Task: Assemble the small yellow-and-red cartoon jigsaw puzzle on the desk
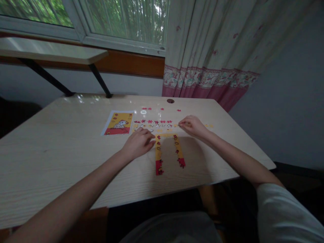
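- A partly built puzzle frame (pixel 168 148) is seen on the pale wooden table (pixel 63 148). It is formed of a short yellow top edge and two yellow strips with red lower ends.
- The left hand (pixel 138 143) is laid palm down on the table, just left of the frame's upper left corner, with the fingertips touching or almost touching that corner. The fingers are loosely bent; whether a piece is held under them cannot be told.
- The right hand (pixel 192 125) is placed just beyond the frame's upper right corner. Its fingertips are drawn together at the right end of a row of loose pieces (pixel 154 125). Whether a piece is actually pinched cannot be told.
- That row of loose pieces is spread just behind the frame's top edge, between the two hands.
- A picture card (pixel 118 123), yellow and red with a white figure, is laid behind and to the left of the frame.
- A few small red pieces (pixel 146 108) are scattered farther behind the frame, near a round cable hole (pixel 170 101).
- Well behind the frame, a flowered curtain (pixel 207 50) is hung beside a window (pixel 121 20).
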Demonstrator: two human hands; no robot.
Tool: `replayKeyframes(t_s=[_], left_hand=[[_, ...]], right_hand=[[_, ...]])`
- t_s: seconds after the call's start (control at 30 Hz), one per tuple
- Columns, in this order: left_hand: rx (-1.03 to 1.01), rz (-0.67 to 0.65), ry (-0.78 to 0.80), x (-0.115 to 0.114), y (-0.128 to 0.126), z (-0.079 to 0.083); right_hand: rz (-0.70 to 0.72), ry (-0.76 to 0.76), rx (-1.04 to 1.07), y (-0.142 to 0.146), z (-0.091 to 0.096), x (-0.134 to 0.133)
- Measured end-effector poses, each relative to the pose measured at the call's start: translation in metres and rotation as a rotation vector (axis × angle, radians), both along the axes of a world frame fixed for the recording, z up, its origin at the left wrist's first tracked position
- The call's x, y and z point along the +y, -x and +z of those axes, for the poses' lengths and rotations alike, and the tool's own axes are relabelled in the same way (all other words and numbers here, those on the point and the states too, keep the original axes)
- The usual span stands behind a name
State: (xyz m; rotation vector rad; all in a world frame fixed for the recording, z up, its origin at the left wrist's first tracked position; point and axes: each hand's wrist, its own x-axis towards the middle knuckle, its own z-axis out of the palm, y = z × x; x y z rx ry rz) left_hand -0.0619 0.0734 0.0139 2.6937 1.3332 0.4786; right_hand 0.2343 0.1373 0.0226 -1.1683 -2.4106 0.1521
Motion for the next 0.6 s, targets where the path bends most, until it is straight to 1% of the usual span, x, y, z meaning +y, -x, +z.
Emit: replayKeyframes(t_s=[0.07,0.13,0.23,0.3,0.4,0.5,0.6], left_hand=[[0.006,0.0,-0.002,0.0,0.0,0.0],[0.01,0.004,0.001,-0.001,0.0,0.0],[0.003,0.005,-0.003,-0.001,0.0,0.0],[0.002,0.005,-0.004,-0.001,0.0,0.0],[0.008,0.005,-0.006,-0.001,0.0,-0.001],[0.006,0.001,-0.016,0.0,0.0,-0.001],[0.007,0.004,-0.025,0.0,0.0,-0.001]], right_hand=[[-0.112,0.009,-0.026,-0.001,0.003,0.032],[-0.22,0.051,-0.066,-0.003,0.002,0.058],[-0.344,0.126,-0.072,-0.004,-0.005,0.087],[-0.381,0.142,-0.064,-0.003,-0.011,0.098],[-0.394,0.159,-0.052,-0.002,-0.018,0.109],[-0.398,0.195,-0.037,-0.003,-0.019,0.116],[-0.391,0.256,-0.02,-0.005,-0.016,0.12]])
